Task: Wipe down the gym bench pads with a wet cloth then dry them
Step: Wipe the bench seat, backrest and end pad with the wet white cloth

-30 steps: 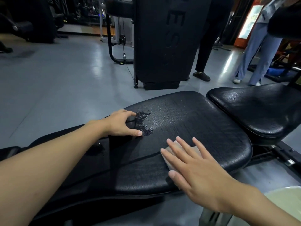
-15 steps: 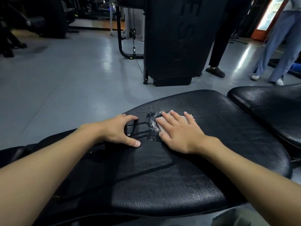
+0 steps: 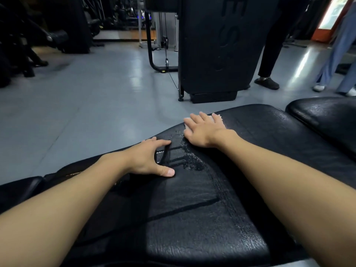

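A glossy grey floor (image 3: 86,97) runs under a black machine (image 3: 217,45), with legs (image 3: 269,54) standing beside it. On the black pad (image 3: 192,218), the left hand (image 3: 146,160) rests spread at the far edge. The right hand (image 3: 202,130) lies flat with straight fingers, pressing the white cloth (image 3: 218,117) near that edge — the cloth is mostly hidden. Water (image 3: 192,162) beads between the hands.

Presses the right hand (image 3: 204,130) flat, fingers straight, onto a pale cloth (image 3: 217,117) (only a sliver shows past the fingertips) at the far edge of the black bench pad (image 3: 192,212). Rests the left hand (image 3: 148,158) on the same pad, nearer and to the left of the right hand, thumb spread wide. Shows a glistening wet patch (image 3: 190,160) between the two hands, and a second black pad (image 3: 327,116) off to the right hand's right.
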A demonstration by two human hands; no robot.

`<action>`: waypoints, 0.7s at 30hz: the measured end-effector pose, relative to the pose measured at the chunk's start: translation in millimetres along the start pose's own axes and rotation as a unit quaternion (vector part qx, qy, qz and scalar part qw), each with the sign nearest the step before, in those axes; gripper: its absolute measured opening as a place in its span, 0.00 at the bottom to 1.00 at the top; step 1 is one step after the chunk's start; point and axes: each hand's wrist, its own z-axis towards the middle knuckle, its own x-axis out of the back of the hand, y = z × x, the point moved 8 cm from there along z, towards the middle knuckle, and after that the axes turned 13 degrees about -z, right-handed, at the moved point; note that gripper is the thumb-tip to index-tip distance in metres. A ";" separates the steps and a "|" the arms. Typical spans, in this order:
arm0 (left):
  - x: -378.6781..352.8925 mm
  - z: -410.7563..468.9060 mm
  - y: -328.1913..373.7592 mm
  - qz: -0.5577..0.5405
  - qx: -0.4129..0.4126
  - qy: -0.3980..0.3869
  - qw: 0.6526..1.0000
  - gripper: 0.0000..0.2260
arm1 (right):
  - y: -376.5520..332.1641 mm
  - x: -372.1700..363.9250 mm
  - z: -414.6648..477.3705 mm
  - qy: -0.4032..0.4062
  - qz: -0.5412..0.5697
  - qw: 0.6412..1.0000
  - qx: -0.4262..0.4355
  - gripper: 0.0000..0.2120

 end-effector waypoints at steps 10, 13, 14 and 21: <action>1.9 -9.0 2.3 -0.005 0.018 -0.004 1.000 0.54 | -33.1 -5.4 -180.1 0.039 -0.013 0.996 0.081 0.32; 2.0 -12.9 6.1 0.002 0.022 -0.011 1.000 0.55 | -35.8 -8.2 -226.2 0.071 -0.029 0.994 0.082 0.31; 2.1 -15.2 8.6 0.006 0.021 -0.012 1.000 0.57 | -36.2 -9.8 -237.1 0.077 -0.032 0.993 0.079 0.29; 6.7 -25.1 2.3 -0.032 0.000 0.004 0.999 0.59 | -39.2 -19.5 -270.5 0.089 -0.047 0.991 0.093 0.28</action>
